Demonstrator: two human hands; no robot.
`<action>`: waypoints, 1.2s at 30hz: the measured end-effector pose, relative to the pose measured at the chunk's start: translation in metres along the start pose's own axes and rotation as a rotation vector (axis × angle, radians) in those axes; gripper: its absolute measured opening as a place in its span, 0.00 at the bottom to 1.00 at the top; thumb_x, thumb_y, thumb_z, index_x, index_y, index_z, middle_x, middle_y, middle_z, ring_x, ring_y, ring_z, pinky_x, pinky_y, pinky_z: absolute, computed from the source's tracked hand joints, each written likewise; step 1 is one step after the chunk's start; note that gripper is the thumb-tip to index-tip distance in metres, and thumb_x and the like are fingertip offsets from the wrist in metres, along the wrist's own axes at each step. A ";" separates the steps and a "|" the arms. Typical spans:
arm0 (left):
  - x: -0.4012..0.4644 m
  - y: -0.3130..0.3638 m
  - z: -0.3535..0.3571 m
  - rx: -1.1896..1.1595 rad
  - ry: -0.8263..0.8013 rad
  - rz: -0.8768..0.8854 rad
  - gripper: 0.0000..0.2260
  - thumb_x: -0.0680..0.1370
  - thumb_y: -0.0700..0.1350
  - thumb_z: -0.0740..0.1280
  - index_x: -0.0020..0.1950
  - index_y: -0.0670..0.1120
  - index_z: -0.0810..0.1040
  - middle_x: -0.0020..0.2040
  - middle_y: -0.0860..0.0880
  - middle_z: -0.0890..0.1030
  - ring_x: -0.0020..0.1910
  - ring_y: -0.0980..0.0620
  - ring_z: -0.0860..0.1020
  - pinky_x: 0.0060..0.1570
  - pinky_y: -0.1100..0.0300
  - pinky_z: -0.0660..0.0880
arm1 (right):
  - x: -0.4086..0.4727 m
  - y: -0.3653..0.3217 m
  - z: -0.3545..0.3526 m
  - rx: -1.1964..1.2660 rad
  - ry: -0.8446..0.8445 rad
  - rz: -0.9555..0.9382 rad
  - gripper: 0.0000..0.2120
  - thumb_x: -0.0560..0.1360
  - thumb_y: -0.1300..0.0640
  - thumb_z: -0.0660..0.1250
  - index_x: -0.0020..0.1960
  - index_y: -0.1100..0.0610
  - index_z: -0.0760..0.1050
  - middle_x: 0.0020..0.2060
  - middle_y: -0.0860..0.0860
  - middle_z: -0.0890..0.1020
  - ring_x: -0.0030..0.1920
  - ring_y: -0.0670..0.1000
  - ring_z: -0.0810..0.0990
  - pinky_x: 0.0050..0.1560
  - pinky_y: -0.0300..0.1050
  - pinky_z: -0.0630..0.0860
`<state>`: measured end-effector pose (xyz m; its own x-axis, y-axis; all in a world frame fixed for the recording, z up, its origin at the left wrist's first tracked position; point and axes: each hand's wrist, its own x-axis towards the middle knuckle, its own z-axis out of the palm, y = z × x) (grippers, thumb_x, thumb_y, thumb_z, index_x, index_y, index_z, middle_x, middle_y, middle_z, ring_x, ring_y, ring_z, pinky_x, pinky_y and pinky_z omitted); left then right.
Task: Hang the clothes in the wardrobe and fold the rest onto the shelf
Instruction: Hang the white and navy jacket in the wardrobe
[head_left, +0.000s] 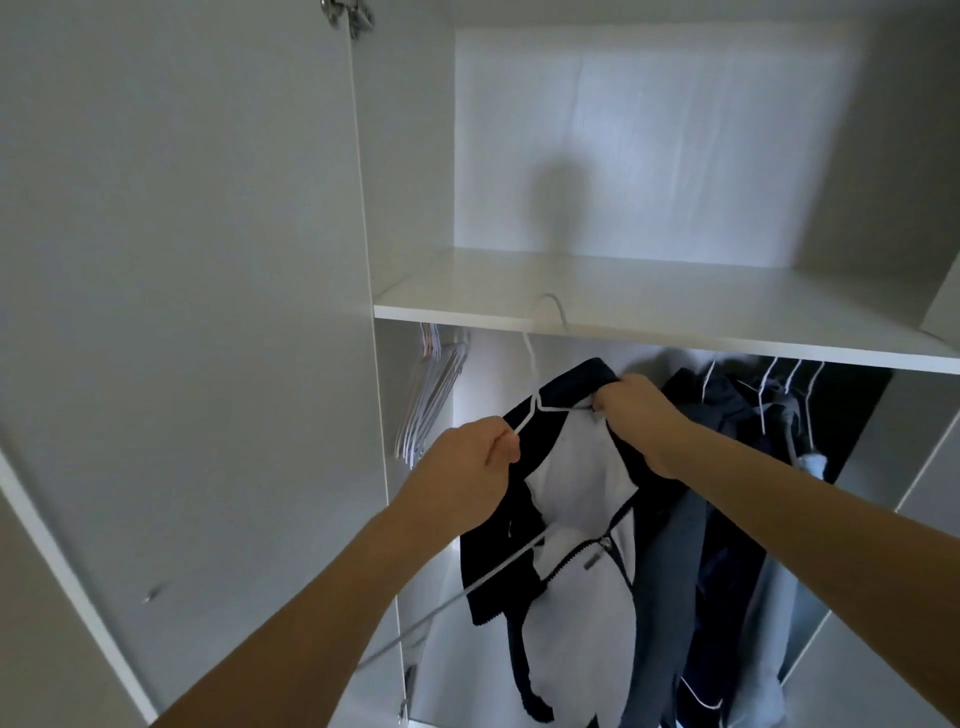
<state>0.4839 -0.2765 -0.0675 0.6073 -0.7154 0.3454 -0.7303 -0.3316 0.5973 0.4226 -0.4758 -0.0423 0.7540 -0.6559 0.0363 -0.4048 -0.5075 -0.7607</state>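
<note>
Left hand (470, 470) pinching hanger (524, 415) arm, right hand (636, 415) gripping jacket (576, 545) collar, just below shelf (649, 325) edge. Hanging between spare hangers (431, 400) left and hung clothes (753, 467) right. No readable writing.

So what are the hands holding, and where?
The left hand pinches the white hanger by its left shoulder wire. The right hand grips the jacket at the collar.

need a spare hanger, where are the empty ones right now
In the head view, the bunch of empty hangers hangs at the far left of the wardrobe, just under the shelf, left of the left hand.
</note>
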 end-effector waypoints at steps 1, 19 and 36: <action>0.002 -0.004 -0.004 0.004 0.017 0.035 0.13 0.83 0.48 0.55 0.48 0.45 0.77 0.33 0.51 0.75 0.32 0.54 0.72 0.32 0.66 0.67 | -0.003 0.000 -0.003 -0.056 0.026 -0.105 0.10 0.76 0.64 0.56 0.36 0.60 0.64 0.31 0.55 0.67 0.33 0.54 0.66 0.36 0.46 0.62; -0.017 -0.052 0.060 0.211 0.575 0.015 0.17 0.72 0.42 0.67 0.60 0.46 0.71 0.56 0.46 0.73 0.54 0.44 0.72 0.54 0.56 0.66 | -0.017 0.007 -0.029 -0.037 0.127 -0.333 0.07 0.80 0.55 0.60 0.47 0.58 0.72 0.38 0.52 0.78 0.40 0.52 0.76 0.39 0.43 0.69; 0.069 0.003 0.045 -1.036 -0.280 -0.656 0.12 0.81 0.37 0.56 0.41 0.39 0.75 0.22 0.44 0.77 0.19 0.51 0.76 0.18 0.66 0.70 | -0.076 0.079 -0.100 -0.071 0.244 -0.156 0.10 0.80 0.50 0.59 0.58 0.53 0.70 0.42 0.52 0.79 0.41 0.51 0.78 0.40 0.43 0.74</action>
<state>0.5096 -0.3540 -0.0744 0.5827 -0.7468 -0.3206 0.3484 -0.1269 0.9287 0.2813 -0.5220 -0.0407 0.6670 -0.6774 0.3103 -0.3357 -0.6450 -0.6865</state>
